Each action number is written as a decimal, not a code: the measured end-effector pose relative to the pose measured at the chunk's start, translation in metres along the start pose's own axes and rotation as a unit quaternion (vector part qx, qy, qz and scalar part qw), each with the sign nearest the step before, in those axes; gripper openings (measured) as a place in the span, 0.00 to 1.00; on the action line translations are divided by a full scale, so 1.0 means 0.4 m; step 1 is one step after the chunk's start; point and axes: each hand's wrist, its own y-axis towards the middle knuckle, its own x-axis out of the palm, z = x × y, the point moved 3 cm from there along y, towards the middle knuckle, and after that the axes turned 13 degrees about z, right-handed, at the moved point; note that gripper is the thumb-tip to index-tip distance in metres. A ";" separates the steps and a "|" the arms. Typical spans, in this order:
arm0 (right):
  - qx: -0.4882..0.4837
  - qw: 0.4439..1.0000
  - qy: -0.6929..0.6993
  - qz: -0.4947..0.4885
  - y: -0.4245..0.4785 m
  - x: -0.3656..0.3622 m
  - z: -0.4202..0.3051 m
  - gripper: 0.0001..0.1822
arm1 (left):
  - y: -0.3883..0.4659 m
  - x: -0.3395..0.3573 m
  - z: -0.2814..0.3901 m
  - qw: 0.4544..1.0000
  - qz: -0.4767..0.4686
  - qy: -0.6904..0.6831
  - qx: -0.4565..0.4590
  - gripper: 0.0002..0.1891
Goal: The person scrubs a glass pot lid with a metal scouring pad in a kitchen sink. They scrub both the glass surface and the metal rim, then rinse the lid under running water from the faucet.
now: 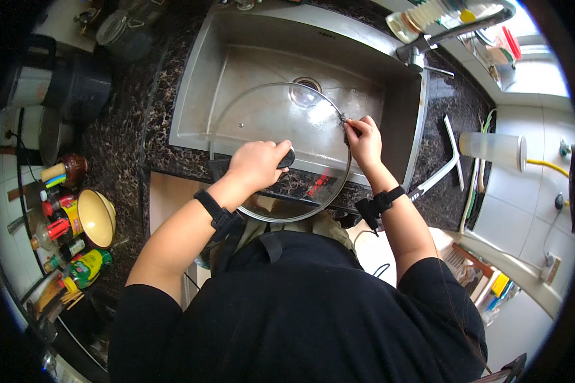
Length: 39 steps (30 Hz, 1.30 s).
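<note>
A round glass pot lid (292, 103) with a metal rim is held over the near edge of a stainless steel sink (249, 62). My left hand (258, 165) grips the lid's black knob (287, 157). At the lid's right rim, my right hand (365, 139) pinches a small dark grey scouring pad (344, 119) between thumb and fingers, pressed against the rim. Part of the pad is hidden by the fingers. The sink drain (306, 88) lies beyond the lid, partly seen through its glass.
A faucet (414, 52) stands at the sink's back right corner. On the right counter lies a white and grey squeegee (441, 170) near a plastic container (491, 147). A yellow bowl (96, 218), several bottles and a dark pot (84, 86) line the left side.
</note>
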 end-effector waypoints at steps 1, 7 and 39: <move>-0.055 0.998 -0.025 -0.001 0.022 0.008 -0.019 0.08 | -0.004 0.004 -0.001 1.000 0.002 0.001 0.004 0.23; -0.326 0.941 -0.074 -0.058 0.211 0.195 -0.242 0.06 | -0.004 0.004 -0.004 1.000 -0.002 0.000 0.027 0.24; -0.614 0.727 -0.027 -0.307 -0.024 0.418 -0.588 0.03 | -0.006 0.046 -0.008 0.998 0.037 -0.035 0.037 0.09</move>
